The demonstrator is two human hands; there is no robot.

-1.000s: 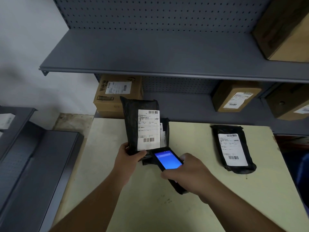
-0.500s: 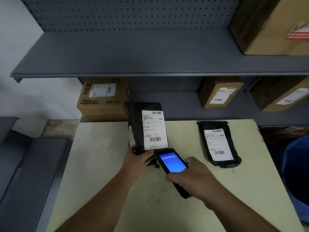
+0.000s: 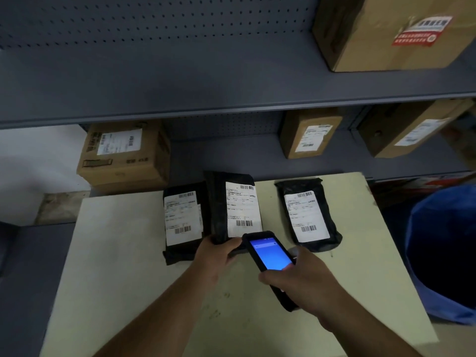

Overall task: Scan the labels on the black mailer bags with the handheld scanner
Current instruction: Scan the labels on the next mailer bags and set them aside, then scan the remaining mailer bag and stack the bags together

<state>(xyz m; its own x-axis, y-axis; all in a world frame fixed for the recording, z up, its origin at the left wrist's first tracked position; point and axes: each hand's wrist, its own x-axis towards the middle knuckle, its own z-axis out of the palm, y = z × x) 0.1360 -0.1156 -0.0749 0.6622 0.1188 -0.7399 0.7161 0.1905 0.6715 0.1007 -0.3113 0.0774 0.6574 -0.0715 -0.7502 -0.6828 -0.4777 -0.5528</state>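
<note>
1. The left hand (image 3: 215,256) grips the near end of the middle black mailer bag (image 3: 219,202), thumb on top and fingers wrapped under; the bag's far end is raised off the table (image 3: 116,253), white label (image 3: 242,208) facing up with a barcode at each end.
2. The right hand (image 3: 301,279) is closed around the handheld scanner (image 3: 270,253); its blue screen is lit and faces up; its far tip sits just at the near edge of the held bag's label, close to the near barcode.
3. A second black mailer bag (image 3: 185,253) lies flat on the table just left of the held one, partly tucked under it; its label faces up.
4. A third black mailer bag (image 3: 322,240) lies flat to the right, apart from the held bag; label up, its near end just beyond the right hand.
5. Beyond the table stands grey shelving (image 3: 180,81); cardboard boxes with labels sit on the lower shelf at left (image 3: 123,161) and right (image 3: 309,132), and a larger box (image 3: 373,42) on the upper shelf at far right.
6. A blue bin (image 3: 443,253) stands to the right of the table.
</note>
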